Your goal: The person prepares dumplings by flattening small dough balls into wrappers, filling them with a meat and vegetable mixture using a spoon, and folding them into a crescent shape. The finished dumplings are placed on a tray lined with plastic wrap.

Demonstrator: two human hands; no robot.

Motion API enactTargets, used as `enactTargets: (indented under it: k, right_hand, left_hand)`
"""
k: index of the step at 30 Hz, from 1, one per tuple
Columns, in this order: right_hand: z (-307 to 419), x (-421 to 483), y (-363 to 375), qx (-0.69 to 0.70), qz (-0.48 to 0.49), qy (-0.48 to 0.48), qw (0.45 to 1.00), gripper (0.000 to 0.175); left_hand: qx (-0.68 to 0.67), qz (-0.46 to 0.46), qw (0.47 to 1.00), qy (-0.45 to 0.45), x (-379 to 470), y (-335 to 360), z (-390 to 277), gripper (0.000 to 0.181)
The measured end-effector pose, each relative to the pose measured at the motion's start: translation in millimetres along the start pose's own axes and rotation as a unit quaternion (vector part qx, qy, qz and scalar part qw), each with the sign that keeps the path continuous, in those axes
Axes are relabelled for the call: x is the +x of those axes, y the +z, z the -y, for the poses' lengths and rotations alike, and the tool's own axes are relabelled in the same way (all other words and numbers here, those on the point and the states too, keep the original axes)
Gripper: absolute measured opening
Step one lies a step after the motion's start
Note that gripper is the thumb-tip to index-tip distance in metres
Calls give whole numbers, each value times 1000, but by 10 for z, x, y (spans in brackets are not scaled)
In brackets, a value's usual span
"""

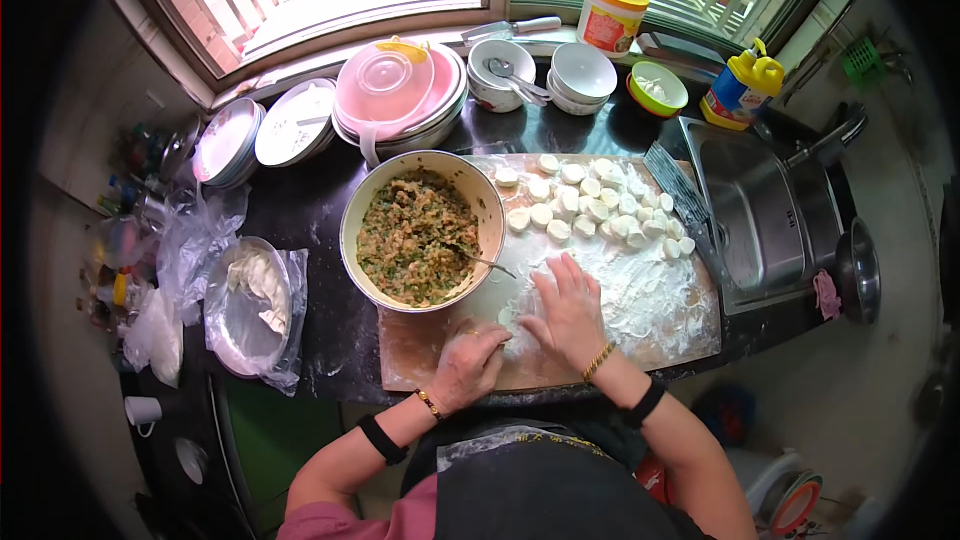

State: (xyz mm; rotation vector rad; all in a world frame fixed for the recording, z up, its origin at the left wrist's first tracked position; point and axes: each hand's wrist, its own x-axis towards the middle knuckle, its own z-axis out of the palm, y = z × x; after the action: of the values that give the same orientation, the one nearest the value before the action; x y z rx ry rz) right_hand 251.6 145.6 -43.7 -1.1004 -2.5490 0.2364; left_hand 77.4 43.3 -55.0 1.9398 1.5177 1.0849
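My left hand [471,366] is curled low over the wooden board [409,360], thumb and fingertips together. At those fingertips lies a pale, flat patch that looks like dough [510,317]; whether they pinch it is unclear. My right hand [571,309] hovers or rests over the floured board with its fingers spread and nothing in them. Beyond it sit many small dough pieces [592,208] dusted with flour [645,300]. Left of them, a large round pot [349,240] partly overlaps the board. It holds chopped filling [416,232] with a metal spoon [491,265] stuck in.
A bag-lined bowl of dough [259,281] stands at left. Stacked plates [229,139], a pink lid [382,90], white bowls [583,73] and a cleaver [491,32] line the window side. A striped cloth [675,184] lies between the board and steel sink [765,202].
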Motion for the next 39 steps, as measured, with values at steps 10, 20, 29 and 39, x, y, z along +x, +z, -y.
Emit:
enactTargets:
  k: [10,20,29,39]
  right_hand:
    - [-279,206,-144,72,107,-147,981,68]
    - [-515,-498,-357,497,-106,243,827,66]
    - [-395,-764,-422,401,-71,211,889,70]
    - [53,-495,-362,203,41,-66,976,71]
  left_hand:
    - [49,-4,998,-39,170,14,-41,23]
    - [190,227,936,192,761,418,-57,48]
    - [413,232,871,127,368,334,-387,50]
    - [165,94,980,-61,-61,-50,-429,43]
